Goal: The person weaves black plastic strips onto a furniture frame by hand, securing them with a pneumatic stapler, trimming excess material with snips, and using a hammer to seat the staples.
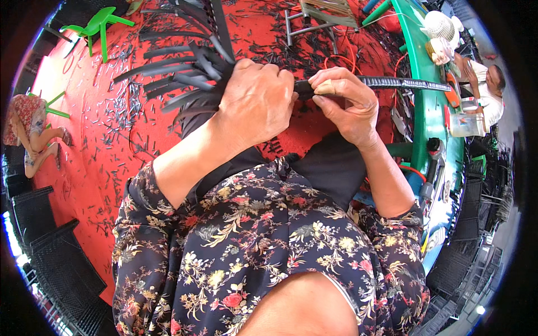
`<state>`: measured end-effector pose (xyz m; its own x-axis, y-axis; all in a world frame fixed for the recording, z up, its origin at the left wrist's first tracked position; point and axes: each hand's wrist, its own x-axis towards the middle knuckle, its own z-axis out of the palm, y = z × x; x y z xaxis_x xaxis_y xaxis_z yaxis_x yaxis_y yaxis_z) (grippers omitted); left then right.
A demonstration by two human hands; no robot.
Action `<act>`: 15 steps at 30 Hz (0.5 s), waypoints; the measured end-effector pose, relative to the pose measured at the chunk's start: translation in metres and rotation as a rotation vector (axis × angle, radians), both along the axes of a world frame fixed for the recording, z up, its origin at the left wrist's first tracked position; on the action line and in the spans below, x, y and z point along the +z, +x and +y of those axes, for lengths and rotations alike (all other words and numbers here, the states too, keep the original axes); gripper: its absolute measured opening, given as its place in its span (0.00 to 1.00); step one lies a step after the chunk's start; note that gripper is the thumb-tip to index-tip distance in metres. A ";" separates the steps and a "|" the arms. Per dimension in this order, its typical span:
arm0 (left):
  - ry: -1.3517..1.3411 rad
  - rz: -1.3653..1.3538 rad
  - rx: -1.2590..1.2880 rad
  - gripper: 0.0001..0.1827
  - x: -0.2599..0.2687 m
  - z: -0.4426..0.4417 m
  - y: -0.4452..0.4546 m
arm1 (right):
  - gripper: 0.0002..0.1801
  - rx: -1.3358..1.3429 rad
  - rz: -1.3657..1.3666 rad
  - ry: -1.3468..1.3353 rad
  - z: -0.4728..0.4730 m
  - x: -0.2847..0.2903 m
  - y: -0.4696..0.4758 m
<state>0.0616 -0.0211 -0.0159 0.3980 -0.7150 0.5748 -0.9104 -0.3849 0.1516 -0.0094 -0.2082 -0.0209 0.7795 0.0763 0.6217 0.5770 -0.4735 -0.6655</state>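
Note:
A long bar wrapped in ribbed black strip (pixel 403 82) runs sideways in front of me, its right end over the table edge. My left hand (pixel 258 101) is closed in a fist around its left part, at the base of many loose flat black strips (pixel 185 71) that fan out to the left. Close by on the right, my right hand (pixel 349 105) pinches the dark section (pixel 303 89) between thumb and fingers. Tan tape is wound around one of its fingers. What lies inside my left fist is hidden.
Short black offcuts (pixel 122 101) litter the red floor (pixel 88 168). A green table (pixel 424 113) on the right bears a power tool (pixel 435 155), a clear plastic container (pixel 466 124) and a white fan (pixel 441 27). Green chairs (pixel 98 25), a folding stool (pixel 323 14) and other people surround me.

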 end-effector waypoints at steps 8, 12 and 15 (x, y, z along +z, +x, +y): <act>0.027 -0.009 -0.022 0.10 0.006 0.001 0.003 | 0.10 -0.066 -0.128 -0.238 0.005 0.015 -0.006; 0.065 0.132 -0.089 0.07 0.012 0.003 0.016 | 0.06 -0.116 -0.003 -0.187 0.011 0.023 0.001; 0.092 0.194 -0.099 0.09 0.017 -0.001 0.032 | 0.06 -0.182 0.186 -0.121 0.013 0.038 0.010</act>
<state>0.0934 -0.0217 0.0007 0.4196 -0.8020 0.4252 -0.9018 -0.3152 0.2955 0.0009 -0.1950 0.0174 0.8868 -0.0104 0.4620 0.3489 -0.6407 -0.6840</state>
